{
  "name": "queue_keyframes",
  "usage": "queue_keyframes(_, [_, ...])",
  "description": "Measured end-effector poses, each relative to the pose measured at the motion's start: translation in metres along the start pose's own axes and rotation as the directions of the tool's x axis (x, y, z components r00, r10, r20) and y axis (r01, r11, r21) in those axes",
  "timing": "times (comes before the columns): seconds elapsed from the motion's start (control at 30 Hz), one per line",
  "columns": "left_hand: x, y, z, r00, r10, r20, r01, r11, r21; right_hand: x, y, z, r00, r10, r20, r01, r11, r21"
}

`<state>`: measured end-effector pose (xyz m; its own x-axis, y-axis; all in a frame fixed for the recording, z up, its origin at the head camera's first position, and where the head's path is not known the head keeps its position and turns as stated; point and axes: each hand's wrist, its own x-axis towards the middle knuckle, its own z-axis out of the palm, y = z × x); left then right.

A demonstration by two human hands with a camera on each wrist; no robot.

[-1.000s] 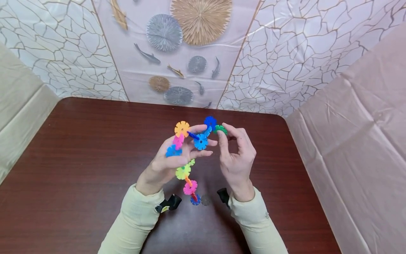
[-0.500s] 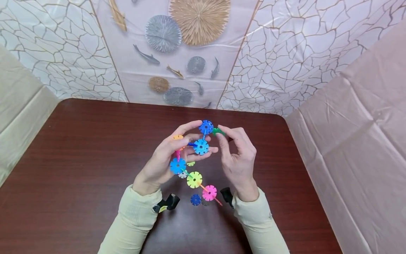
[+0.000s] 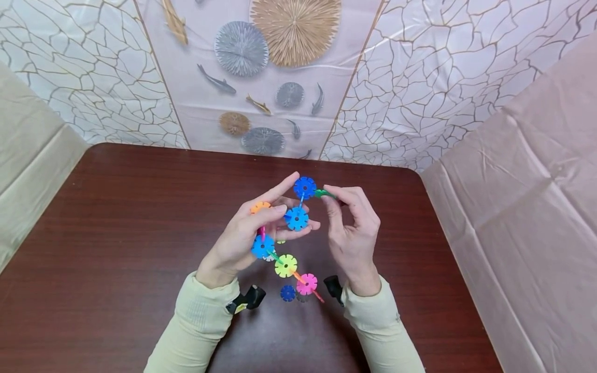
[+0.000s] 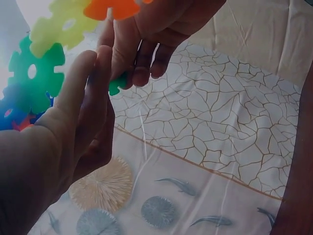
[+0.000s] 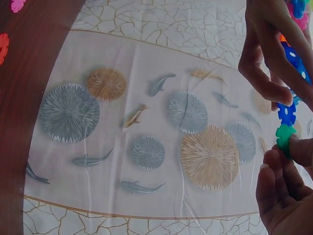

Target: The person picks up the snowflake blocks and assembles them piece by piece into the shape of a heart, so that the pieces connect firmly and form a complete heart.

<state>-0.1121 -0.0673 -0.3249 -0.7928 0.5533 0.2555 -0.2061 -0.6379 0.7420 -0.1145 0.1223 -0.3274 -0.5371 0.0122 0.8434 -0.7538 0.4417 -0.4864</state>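
My left hand holds a chain of slotted plastic flower discs, its thumb over the orange disc. A light blue disc and a dark blue disc make up its upper end. Between thumb and index finger, my right hand pinches a green disc, right at the dark blue disc's edge; the right wrist view shows this green disc lined up with the blue ones. The lower chain runs through a blue disc, a yellow disc and a pink disc to a red one.
On the brown table under the hands lie a loose dark blue disc and a grey disc. A pale disc shows partly behind the chain. A patterned cloth stands behind the table, with plain cloth at both sides.
The chain's lower part has swung out toward the right, and the left thumb has shifted onto the orange disc. The right hand keeps pinching the green disc by the dark blue one.
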Motion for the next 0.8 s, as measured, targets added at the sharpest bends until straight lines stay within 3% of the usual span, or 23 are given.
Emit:
queue_keyframes(0.13, [0.0,0.0,0.0,1.0,-0.001,-0.024,0.002,1.0,0.018,0.006,-0.013,0.0,1.0,0.003,-0.02,-0.002,1.0,0.008])
queue_keyframes(0.27, [0.0,-0.002,0.0,0.999,0.001,-0.039,0.001,0.999,0.046,0.01,-0.018,-0.001,1.0,-0.001,0.026,0.0,1.0,0.019])
queue_keyframes(0.5, [0.001,-0.004,0.0,0.999,0.016,-0.03,-0.013,0.996,0.091,0.002,0.0,-0.005,0.995,-0.004,0.099,0.003,1.0,0.012])
queue_keyframes(0.8, [0.001,-0.006,-0.001,0.999,0.044,-0.008,-0.042,0.986,0.162,-0.001,0.006,-0.004,0.996,-0.038,0.087,0.04,0.999,-0.03])
